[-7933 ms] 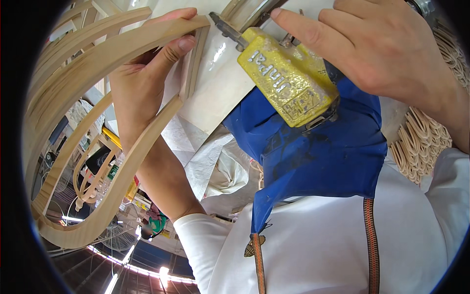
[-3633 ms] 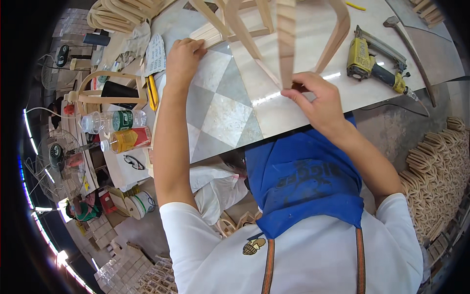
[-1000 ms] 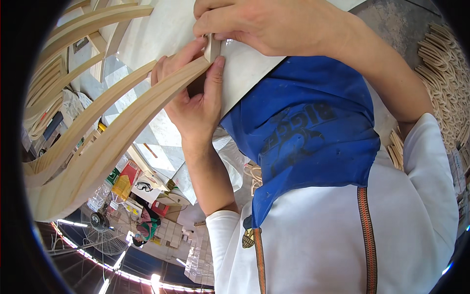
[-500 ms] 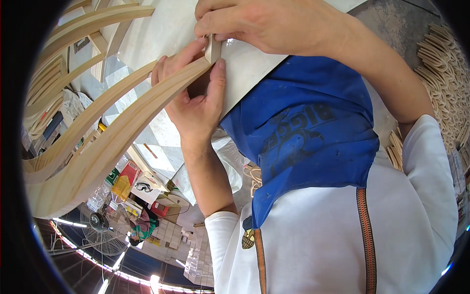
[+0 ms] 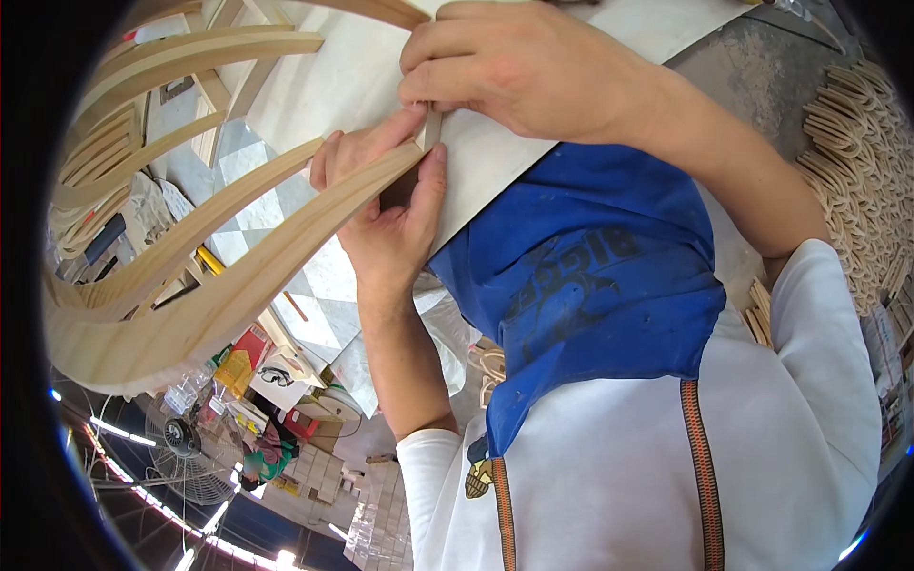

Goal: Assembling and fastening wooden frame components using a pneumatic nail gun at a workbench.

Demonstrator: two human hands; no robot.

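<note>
A pale curved wooden piece sweeps from the far left up to the table, its narrow end between my hands. My left hand is closed around that end, thumb on the near side and fingers on the far side. Bent fingers of my right hand press together at the tip of the same end, just above my left fingertips. A short squared face of wood shows between the two hands. Whether my right fingers hold anything small there is hidden. Both hands are over a pale work surface.
More curved wooden strips stand at the upper left. A blue apron hangs against the table edge. Stacked bent wood parts lie at the right. A fan and another person appear at the lower left.
The view has shifted, so hands and wood sit slightly lower in the picture. Another wooden strip shows at the top edge. Both hands keep to the same wooden end.
</note>
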